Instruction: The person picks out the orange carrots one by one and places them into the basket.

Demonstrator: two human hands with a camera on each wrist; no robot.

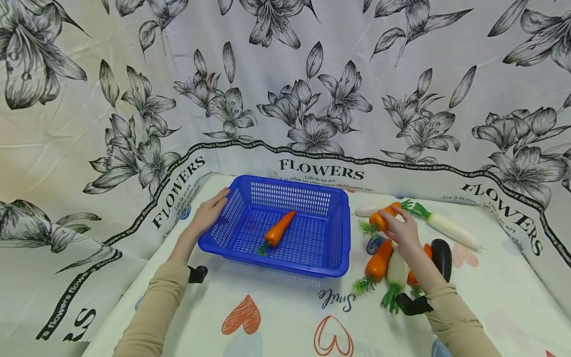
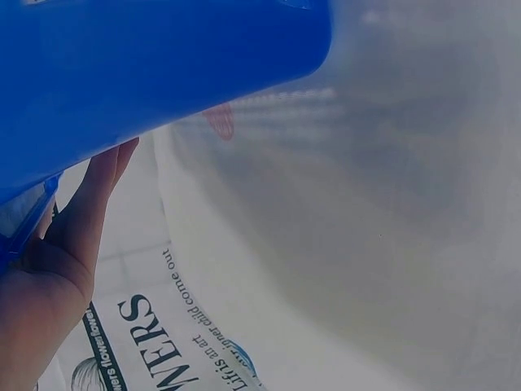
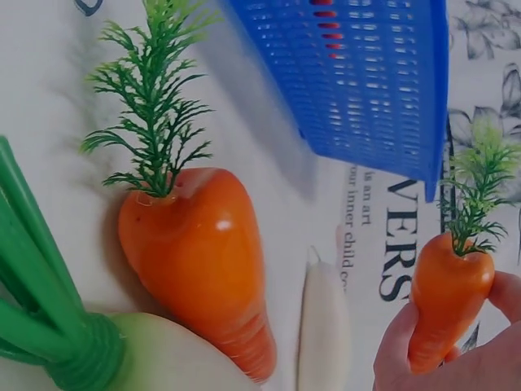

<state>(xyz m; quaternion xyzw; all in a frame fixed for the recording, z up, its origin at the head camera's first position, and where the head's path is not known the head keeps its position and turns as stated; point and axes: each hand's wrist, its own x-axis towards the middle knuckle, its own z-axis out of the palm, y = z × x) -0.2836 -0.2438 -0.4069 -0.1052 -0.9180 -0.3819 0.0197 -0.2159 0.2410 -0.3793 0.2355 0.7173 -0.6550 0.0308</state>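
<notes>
My left hand rests against the left side of a blue plastic basket, its fingers extended along the outside near the rim. In the left wrist view, those fingers lie partly hidden behind the basket wall. One orange carrot with a green top lies inside the basket. To the right of the basket, my right hand pinches another carrot by its lower part, leafy end pointing away from the palm. Below that hand lie a third carrot and a pale white-green radish.
A dark eggplant and a partly hidden orange vegetable lie by the right forearm. Behind the hand are a long white radish and another white one. A flower-printed curtain hangs behind the table.
</notes>
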